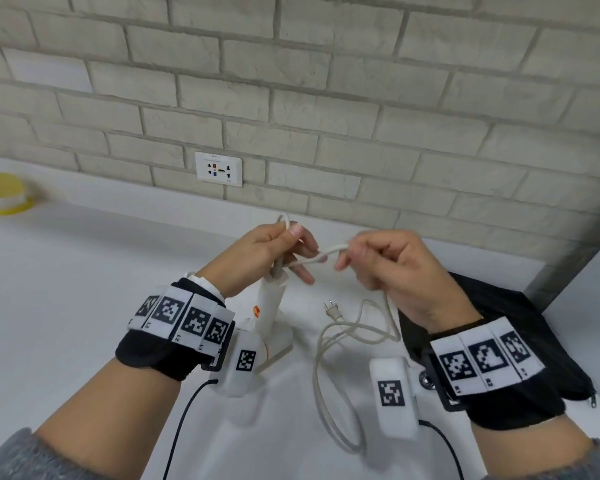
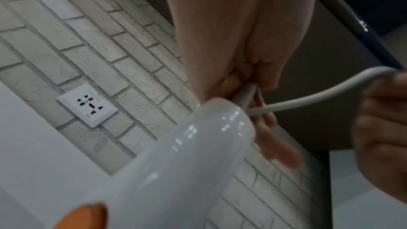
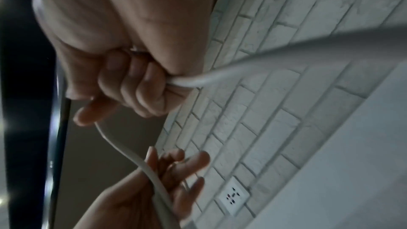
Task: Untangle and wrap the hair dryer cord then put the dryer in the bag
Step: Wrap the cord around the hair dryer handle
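Observation:
A white hair dryer with an orange switch stands handle-up on the white counter, its handle filling the left wrist view. My left hand pinches a loop of the white cord just above the handle's end. My right hand grips the same cord a short way to the right. The rest of the cord lies looped on the counter, its plug between my wrists. A black bag lies under my right wrist.
A brick wall with a white power socket runs along the back of the counter. A yellow and white container sits at the far left. A grey wall corner closes off the right side.

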`<state>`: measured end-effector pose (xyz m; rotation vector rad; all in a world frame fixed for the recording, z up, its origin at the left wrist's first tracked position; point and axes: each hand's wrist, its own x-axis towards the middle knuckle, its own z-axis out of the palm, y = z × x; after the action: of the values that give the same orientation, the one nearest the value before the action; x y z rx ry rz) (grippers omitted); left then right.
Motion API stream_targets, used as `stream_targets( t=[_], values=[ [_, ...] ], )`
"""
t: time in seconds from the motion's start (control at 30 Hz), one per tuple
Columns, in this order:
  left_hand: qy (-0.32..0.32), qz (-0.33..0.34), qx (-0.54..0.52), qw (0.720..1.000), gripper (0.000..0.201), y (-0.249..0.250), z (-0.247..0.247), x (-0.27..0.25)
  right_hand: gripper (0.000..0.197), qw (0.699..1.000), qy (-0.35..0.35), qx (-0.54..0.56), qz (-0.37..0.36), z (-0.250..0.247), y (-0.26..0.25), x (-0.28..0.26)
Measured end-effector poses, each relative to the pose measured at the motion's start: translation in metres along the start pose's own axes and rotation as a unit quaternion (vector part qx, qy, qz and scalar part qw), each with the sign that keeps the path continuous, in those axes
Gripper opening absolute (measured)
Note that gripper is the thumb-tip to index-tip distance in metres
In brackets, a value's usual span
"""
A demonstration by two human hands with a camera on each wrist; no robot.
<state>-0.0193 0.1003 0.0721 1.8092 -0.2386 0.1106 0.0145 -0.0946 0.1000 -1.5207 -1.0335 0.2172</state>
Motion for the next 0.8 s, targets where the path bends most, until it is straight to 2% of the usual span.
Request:
stream_targets(
  t=[0.1, 0.17, 0.3, 0.4, 0.47, 0.57, 0.63, 0.7, 0.73, 0.8],
  values=[
    [-0.095, -0.009, 0.007, 0.995, 0.051, 0.002, 0.010, -0.005, 0.021, 0.996, 0.087, -0.033, -0.016, -0.007, -0.006, 0.019],
    [-0.132, 0.001, -0.042, 0.990, 0.058, 0.000, 0.017, -0.007, 0.021, 0.990, 0.124, -0.065, -0.021, -0.009, -0.008, 0.031],
    [-0.148, 0.021, -0.151, 0.977, 0.041, -0.002, 0.022, -0.009, 0.017, 0.981, 0.160, -0.105, -0.026, -0.008, 0.004, 0.045],
    [-0.165, 0.039, -0.194, 0.966, 0.037, -0.002, 0.020, -0.009, 0.019, 0.978, 0.181, -0.100, -0.014, -0.001, 0.026, 0.050],
    [-0.173, 0.045, -0.203, 0.963, 0.038, -0.002, 0.020, -0.011, 0.023, 0.981, 0.170, -0.096, 0.007, 0.007, 0.038, 0.051],
    [-0.177, 0.050, -0.178, 0.967, 0.056, -0.002, 0.021, -0.012, 0.033, 0.991, 0.108, -0.058, 0.052, 0.018, 0.050, 0.051],
    [-0.170, 0.058, -0.176, 0.968, 0.057, -0.004, 0.021, -0.011, 0.038, 0.992, 0.087, -0.032, 0.082, 0.023, 0.056, 0.050],
    [-0.144, 0.060, -0.199, 0.967, 0.055, -0.004, 0.020, -0.011, 0.031, 0.989, 0.072, -0.089, 0.093, 0.026, 0.065, 0.046],
    [-0.131, 0.059, -0.217, 0.965, 0.055, -0.003, 0.019, -0.010, 0.028, 0.987, 0.043, -0.124, 0.094, 0.027, 0.069, 0.042],
    [-0.103, 0.057, -0.248, 0.962, 0.051, -0.006, 0.018, -0.007, 0.031, 0.983, -0.004, -0.160, 0.091, 0.033, 0.073, 0.032]
  ],
)
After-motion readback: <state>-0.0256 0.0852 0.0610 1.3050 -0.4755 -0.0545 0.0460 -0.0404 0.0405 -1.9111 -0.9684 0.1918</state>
